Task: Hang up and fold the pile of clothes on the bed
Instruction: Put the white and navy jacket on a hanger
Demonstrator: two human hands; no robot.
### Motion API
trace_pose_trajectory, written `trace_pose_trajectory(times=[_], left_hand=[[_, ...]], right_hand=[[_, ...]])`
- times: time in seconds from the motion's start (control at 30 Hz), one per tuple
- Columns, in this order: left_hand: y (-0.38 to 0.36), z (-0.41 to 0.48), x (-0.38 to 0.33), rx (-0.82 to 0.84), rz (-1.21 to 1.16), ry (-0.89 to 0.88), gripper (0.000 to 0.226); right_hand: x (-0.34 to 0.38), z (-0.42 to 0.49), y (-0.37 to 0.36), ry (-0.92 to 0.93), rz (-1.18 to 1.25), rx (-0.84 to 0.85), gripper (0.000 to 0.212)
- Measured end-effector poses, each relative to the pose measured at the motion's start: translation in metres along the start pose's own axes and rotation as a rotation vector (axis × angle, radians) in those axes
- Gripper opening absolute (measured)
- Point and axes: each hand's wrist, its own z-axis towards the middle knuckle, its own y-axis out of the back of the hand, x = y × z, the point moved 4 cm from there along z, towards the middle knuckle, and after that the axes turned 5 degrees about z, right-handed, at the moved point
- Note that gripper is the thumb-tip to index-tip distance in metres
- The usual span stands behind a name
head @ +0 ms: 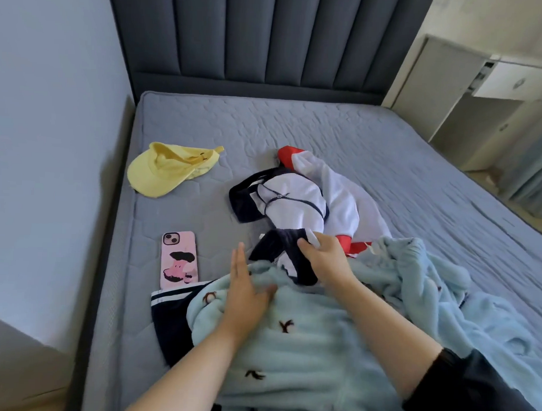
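the left hand [245,292] lies flat, fingers straight, on the fluffy light blue fleece [304,345], which is heaped soft and lumpy on the quilted grey bed [388,154]. the right hand [326,258] curls its fingers round a thin navy and white top [289,255], just right of the left fingertips. a flat pink phone [178,259] lies just left of those fingers, and a floppy yellow cap [166,171] lies well beyond them.

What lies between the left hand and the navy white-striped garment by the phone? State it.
The light blue fleece lies over part of the navy white-striped garment; the left hand rests flat on that fleece.
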Motion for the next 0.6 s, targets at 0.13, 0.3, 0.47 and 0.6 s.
trace_pose_trajectory(times=[0.13,0.3,0.47,0.6], left_hand=[[0.031,-0.001,-0.038,0.024,0.046,-0.111,0.083],[0.062,-0.035,-0.048,0.201,-0.002,0.008,0.028],[0.101,-0.06,-0.052,0.334,-0.077,0.135,0.02],[0.121,-0.078,-0.051,0.351,0.033,0.23,0.035]], right_hand=[[0.029,-0.047,-0.019,-0.199,0.543,0.304,0.017],[0.03,-0.063,-0.026,-0.229,0.44,0.187,0.018],[0.021,-0.061,-0.004,0.122,-0.314,-0.039,0.058],[0.008,-0.074,-0.023,0.312,-0.893,0.325,0.05]])
